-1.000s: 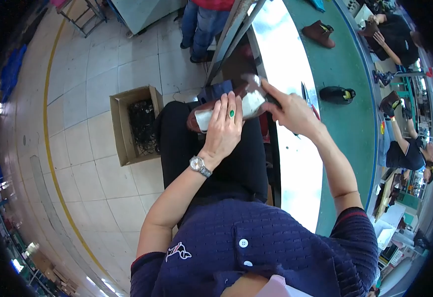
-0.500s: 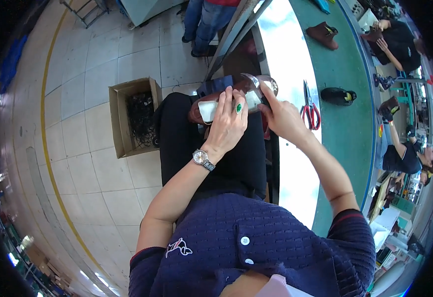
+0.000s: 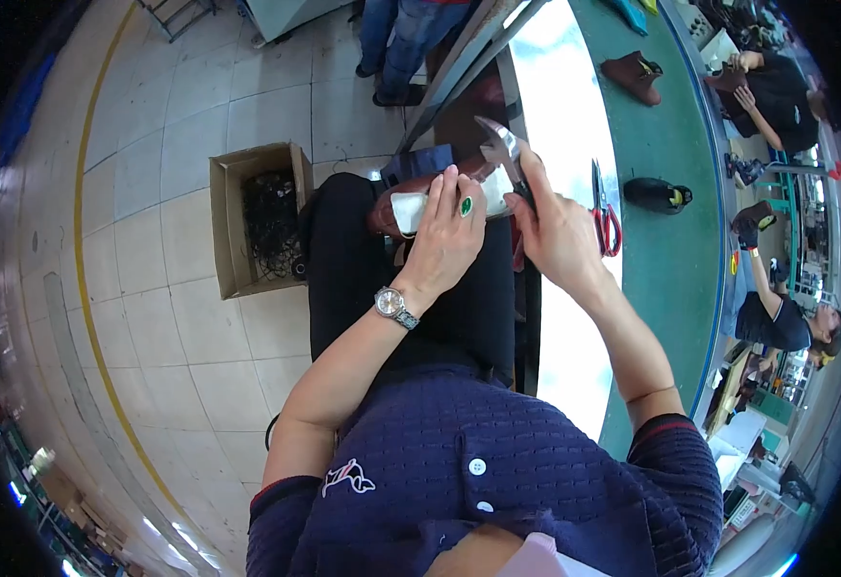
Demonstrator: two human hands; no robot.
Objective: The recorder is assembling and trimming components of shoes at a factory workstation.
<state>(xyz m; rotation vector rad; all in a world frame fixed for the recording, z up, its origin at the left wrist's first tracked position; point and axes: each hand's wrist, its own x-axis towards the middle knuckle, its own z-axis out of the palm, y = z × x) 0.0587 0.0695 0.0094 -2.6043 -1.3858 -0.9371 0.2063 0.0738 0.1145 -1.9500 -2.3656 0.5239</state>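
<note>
A reddish-brown shoe (image 3: 382,217) lies across my lap with a pale white piece (image 3: 408,211) on its upper face. My left hand (image 3: 447,231) rests over the middle of the shoe, fingers long and close together, holding it down; its thumb is hidden. A hammer (image 3: 502,142) with a shiny curved metal head is gripped in my right hand (image 3: 557,226), its head just above the right end of the shoe. My right fingers wrap the dark handle.
Red-handled scissors (image 3: 607,216) lie on the white bench (image 3: 574,317) at right. Beyond it, a green belt (image 3: 665,269) bears a brown boot (image 3: 634,77) and a black shoe (image 3: 658,195). A cardboard box (image 3: 231,226) of dark scraps stands left. Co-workers (image 3: 781,106) sit at far right.
My right hand has shifted slightly right and down, and the hammer head has swung up off the shoe. My left hand and the shoe have stayed nearly in place.
</note>
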